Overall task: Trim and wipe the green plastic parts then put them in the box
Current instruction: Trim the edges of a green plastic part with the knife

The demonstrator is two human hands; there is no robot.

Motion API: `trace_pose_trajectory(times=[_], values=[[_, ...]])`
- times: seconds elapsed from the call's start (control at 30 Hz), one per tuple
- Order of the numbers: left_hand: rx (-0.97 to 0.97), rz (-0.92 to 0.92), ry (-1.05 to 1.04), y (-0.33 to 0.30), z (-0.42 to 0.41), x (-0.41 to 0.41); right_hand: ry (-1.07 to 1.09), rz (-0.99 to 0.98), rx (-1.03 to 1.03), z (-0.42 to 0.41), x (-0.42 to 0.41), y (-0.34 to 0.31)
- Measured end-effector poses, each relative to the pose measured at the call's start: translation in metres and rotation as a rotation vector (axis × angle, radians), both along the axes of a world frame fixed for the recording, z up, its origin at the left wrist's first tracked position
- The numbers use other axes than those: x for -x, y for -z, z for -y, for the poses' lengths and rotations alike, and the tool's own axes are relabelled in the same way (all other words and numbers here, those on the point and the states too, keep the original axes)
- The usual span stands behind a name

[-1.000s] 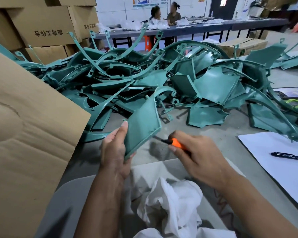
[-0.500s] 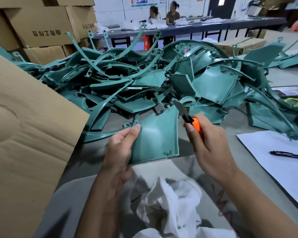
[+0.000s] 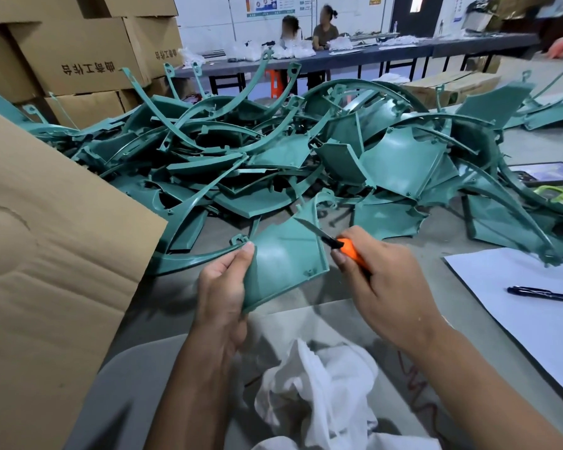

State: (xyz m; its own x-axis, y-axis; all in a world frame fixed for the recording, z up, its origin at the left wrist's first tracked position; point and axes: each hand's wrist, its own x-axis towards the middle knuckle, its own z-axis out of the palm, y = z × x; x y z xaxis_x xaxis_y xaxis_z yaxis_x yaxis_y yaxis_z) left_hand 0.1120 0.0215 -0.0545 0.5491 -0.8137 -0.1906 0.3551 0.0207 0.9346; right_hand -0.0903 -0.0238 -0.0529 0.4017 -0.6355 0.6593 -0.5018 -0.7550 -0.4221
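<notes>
My left hand (image 3: 223, 287) grips a curved green plastic part (image 3: 283, 258) by its lower left edge and holds it above the grey table. My right hand (image 3: 384, 280) holds an orange-handled knife (image 3: 346, 246); its blade lies across the part's upper right edge. A big heap of green plastic parts (image 3: 273, 157) covers the table behind. A white cloth (image 3: 325, 394) lies crumpled near the front edge, below both hands. The cardboard box (image 3: 46, 254) stands at the left, with only its flap in view.
A white sheet of paper (image 3: 533, 303) with a black pen (image 3: 543, 293) lies at the right. A phone (image 3: 546, 173) sits beyond it. Stacked cartons (image 3: 78, 53) stand at the back left. Two people sit at a far table (image 3: 355, 55).
The green part has turned in my left hand, its face now towards me. The knife rose from under the part to its top edge, then tilted flatter across it.
</notes>
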Motion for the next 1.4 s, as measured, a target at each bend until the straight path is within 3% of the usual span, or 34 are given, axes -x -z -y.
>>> trace_pose_trajectory(times=[0.27,0.63,0.77,0.87,1.03,1.3,1.4], values=[[0.018,0.0,0.037,0.001,-0.002,-0.005,-0.338,0.156,-0.148,0.003,0.012,-0.007],[0.026,-0.167,0.224,-0.005,-0.006,0.002,-0.306,0.202,-0.211,0.007,0.013,-0.003],[0.048,-0.188,0.285,-0.008,-0.011,-0.001,-0.109,0.271,-0.262,0.017,0.018,0.001],[0.061,-0.193,0.272,-0.011,-0.014,0.0,-0.009,0.275,-0.191,0.019,0.022,0.0],[0.092,-0.176,0.297,-0.011,-0.014,0.0,-0.218,0.213,-0.02,0.0,0.004,-0.002],[0.066,-0.144,0.312,-0.01,-0.015,-0.002,0.164,0.206,-0.083,0.019,0.014,0.005],[0.076,-0.153,0.309,-0.01,-0.014,-0.003,0.07,0.263,-0.043,0.014,0.012,0.002]])
